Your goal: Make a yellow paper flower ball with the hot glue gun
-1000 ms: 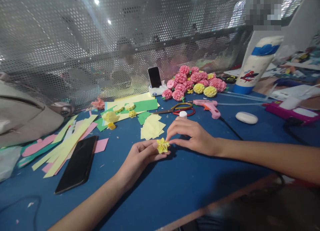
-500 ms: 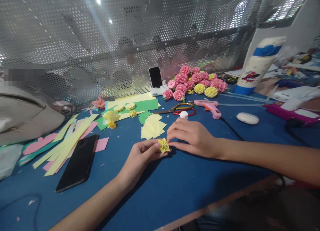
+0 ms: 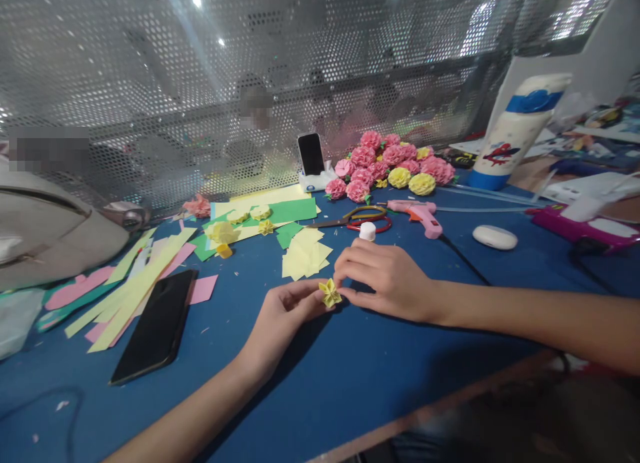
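Observation:
A small yellow paper flower [image 3: 330, 293] with folded, pointed petals is pinched between the thumb and fingers of my left hand [image 3: 283, 316], low over the blue table. From the right, my right hand [image 3: 385, 276] closes its thumb and forefinger on the flower's right edge; its other fingers curl above. Just behind my right hand stands a white cap [image 3: 367, 231], with whatever is below it hidden. Beyond the flower lies a stack of pale yellow paper pieces [image 3: 305, 253]. Another small yellow paper flower [image 3: 265, 227] rests on the sheets farther back.
Scissors [image 3: 370, 217] and a pink glue gun [image 3: 420, 216] lie behind my right hand. A black phone [image 3: 156, 328] and paper strips [image 3: 135, 283] are at left. Pink and yellow paper flowers [image 3: 395, 159] are heaped at the back, beside a bottle [image 3: 515, 136]. A white case [image 3: 495, 237] sits right.
The yellow paper flower has turned slightly and shifted a little to the right in my fingers. Both hands stay in nearly the same place.

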Motion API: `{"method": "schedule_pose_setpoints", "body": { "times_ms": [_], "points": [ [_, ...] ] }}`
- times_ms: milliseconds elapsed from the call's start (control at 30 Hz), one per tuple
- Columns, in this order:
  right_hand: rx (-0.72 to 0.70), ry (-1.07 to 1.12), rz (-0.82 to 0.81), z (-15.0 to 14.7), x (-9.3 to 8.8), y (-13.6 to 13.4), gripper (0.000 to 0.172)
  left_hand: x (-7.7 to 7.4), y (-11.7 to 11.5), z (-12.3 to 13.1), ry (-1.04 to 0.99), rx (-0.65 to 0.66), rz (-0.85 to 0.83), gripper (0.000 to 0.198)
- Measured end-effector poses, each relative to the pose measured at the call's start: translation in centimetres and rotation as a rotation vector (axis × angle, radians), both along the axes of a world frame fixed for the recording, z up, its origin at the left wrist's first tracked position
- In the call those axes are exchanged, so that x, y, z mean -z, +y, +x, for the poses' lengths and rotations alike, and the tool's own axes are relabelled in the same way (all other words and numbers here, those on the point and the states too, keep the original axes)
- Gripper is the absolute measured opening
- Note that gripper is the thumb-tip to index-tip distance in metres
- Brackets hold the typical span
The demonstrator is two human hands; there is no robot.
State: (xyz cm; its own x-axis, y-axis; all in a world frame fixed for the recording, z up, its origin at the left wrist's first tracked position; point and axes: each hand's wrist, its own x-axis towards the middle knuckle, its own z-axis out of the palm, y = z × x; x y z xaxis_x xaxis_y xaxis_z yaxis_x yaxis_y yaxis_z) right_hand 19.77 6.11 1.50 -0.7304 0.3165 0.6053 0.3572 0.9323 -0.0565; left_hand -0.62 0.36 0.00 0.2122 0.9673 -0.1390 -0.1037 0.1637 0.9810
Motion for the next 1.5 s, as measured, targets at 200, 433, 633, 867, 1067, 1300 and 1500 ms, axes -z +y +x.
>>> {"method": "schedule_pose_setpoints", "body": {
  "times_ms": [200,433,633,867,1067,1300,1500],
  "points": [
    [-0.003,0.005,0.047,-0.1,0.2,-0.1,0.018,-0.3,-0.1,0.2,0.017,0.008,0.004,0.034],
    [-0.050,0.013,0.029,0.1,0.1,0.1,0.022,0.1,-0.1,0.0,-0.035,0.018,0.004,0.032],
    [-0.038,0.000,0.097,0.0,0.0,0.1,0.023,0.3,0.0,-0.1,-0.024,0.030,0.015,0.034],
    [0.013,0.013,0.305,-0.6,0.6,0.3,0.024,0.2,-0.1,-0.1,-0.004,0.026,0.014,0.034],
    [-0.130,0.087,0.054,-0.1,0.6,1.0,0.018,0.5,-0.1,-0.3,-0.075,0.013,0.012,0.032],
    [-0.156,0.180,-0.129,0.2,0.6,1.3,0.010,0.4,-0.1,-0.2,-0.111,-0.022,0.010,0.028],
    [-0.113,0.072,0.067,0.1,0.5,1.2,0.015,0.7,-0.1,-0.3,-0.096,-0.025,0.009,0.028]
  ]
}}
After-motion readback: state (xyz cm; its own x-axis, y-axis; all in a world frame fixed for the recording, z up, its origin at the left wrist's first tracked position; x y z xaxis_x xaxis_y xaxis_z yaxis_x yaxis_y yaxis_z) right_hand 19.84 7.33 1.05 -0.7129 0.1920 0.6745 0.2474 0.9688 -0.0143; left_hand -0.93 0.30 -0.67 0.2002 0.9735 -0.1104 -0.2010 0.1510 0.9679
